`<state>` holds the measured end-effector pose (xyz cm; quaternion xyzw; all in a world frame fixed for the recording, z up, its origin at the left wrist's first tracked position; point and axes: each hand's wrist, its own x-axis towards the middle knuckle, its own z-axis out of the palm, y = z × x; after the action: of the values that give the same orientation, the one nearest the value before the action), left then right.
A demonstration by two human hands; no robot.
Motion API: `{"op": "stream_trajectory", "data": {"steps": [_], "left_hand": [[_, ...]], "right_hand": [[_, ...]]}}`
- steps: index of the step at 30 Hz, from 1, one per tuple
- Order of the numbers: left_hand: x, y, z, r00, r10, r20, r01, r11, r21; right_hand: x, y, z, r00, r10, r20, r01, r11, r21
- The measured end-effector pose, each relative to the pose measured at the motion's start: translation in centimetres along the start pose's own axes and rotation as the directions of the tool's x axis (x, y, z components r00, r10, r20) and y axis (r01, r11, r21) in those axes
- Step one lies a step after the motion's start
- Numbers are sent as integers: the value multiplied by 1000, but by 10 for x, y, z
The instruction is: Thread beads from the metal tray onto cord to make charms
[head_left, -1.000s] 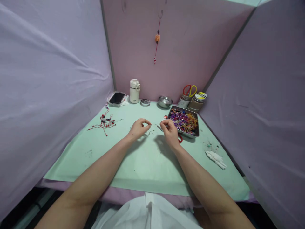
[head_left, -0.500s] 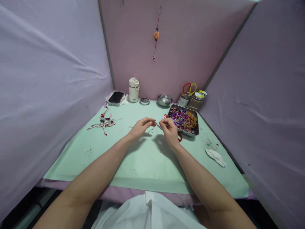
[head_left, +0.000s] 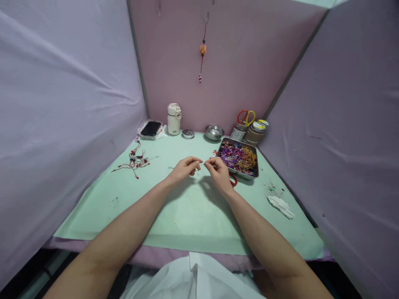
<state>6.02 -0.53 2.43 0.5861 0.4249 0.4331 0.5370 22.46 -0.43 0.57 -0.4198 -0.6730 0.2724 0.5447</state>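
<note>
Green tbl (head_left: 199, 218) | L hand (head_left: 184, 168) fwd, nr R hand (head_left: 220, 173) | R fingers (head_left: 211, 163) pinched, L unclear

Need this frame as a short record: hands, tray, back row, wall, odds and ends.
left hand: above the mat, close to right hand; anything held is too small to tell
right hand: beside the tray; contents too small to tell
tray: holds beads and yellowish cords
back row, left to right: phone, bottle, tin, bowl, jars
wall: pendant on a hook
mat left: red cords
mat right: white glove
</note>
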Motion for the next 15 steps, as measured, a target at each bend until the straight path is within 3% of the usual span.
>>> {"op": "stream_trajectory", "data": {"steps": [4,8,15], "left_hand": [[-1,2,2,994,40,-102,-21,984,177],[-1,4,2,983,52,-178,-11,974,227],[1,0,0,984,56,-169,-5,958,287]], "right_hand": [[0,-2,1,999,15,49,-15,1000,-8],[0,0,2,996,30,85,-30,1000,-4],[2,8,3,990,48,134,-43,998,-38]]}}
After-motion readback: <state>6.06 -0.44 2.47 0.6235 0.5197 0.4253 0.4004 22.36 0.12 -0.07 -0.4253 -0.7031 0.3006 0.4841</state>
